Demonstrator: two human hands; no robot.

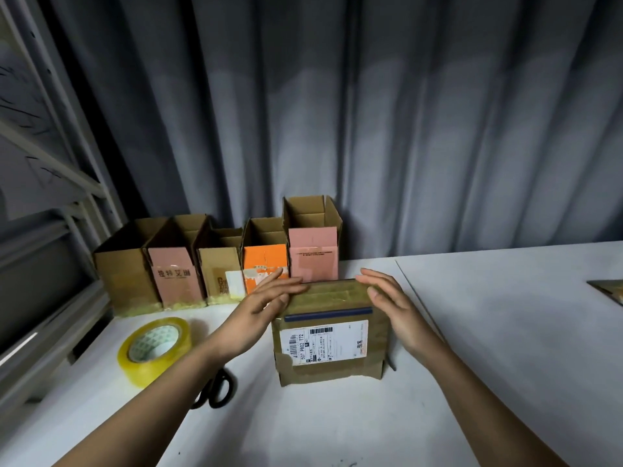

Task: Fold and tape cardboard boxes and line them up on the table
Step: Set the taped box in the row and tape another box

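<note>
A squat brown cardboard box stands on the white table, near its middle, with the taped face upward. Glossy clear tape crosses that top, a dark blue strip runs along the upper front edge, and a white shipping label with barcodes covers much of the front panel. The lower cardboard edge looks rough and torn.

The left hand lies with straight fingers against the box's top left edge, gripping nothing. The right hand is held flat and open by the top right corner, fingers straight; whether it touches the box cannot be told.

Behind the box, five open-topped cardboard boxes stand in a touching row along the table's far edge, flaps upright: plain brown, pink with printed characters, brown with a white sticker, orange, and a taller pink one.

Left of the box lies a thick roll of yellowish tape, on its side. Black-handled scissors rest beside it, partly under the left forearm. Grey pleated curtains hang behind.
</note>
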